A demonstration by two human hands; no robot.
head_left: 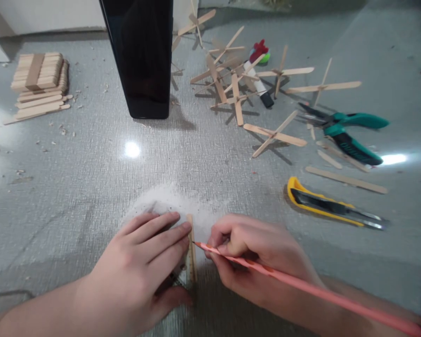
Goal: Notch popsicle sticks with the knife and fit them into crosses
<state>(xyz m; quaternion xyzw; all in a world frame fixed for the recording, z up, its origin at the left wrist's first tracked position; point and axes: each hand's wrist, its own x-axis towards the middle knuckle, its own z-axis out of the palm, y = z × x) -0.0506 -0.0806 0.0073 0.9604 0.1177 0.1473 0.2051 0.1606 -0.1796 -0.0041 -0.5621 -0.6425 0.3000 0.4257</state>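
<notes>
My left hand (pixel 143 257) lies with its fingers stretched out, their tips pressing on the edge of a narrow wooden craft stick (pixel 192 262). Small tick marks run along the stick's left side, perhaps from a clear ruler mostly hidden under my palm. In my right hand (pixel 256 252) a pink pencil (pixel 284 276) is pinched near its point, the long end slanting down to the right. The pencil's tip touches the stick or is just beside it. Pale dust (pixel 164 194) covers the surface around the fingertips.
A dark phone (pixel 143 61) stands upright at the back. Stacked craft sticks (pixel 38 72) lie at far left. Several crossed-stick pieces (pixel 273 135) and a glue-like white tube (pixel 256 79) spread behind. Teal-handled pliers (pixel 340 124), a yellow utility knife (pixel 323 203) and a loose stick (pixel 347 179) are at right.
</notes>
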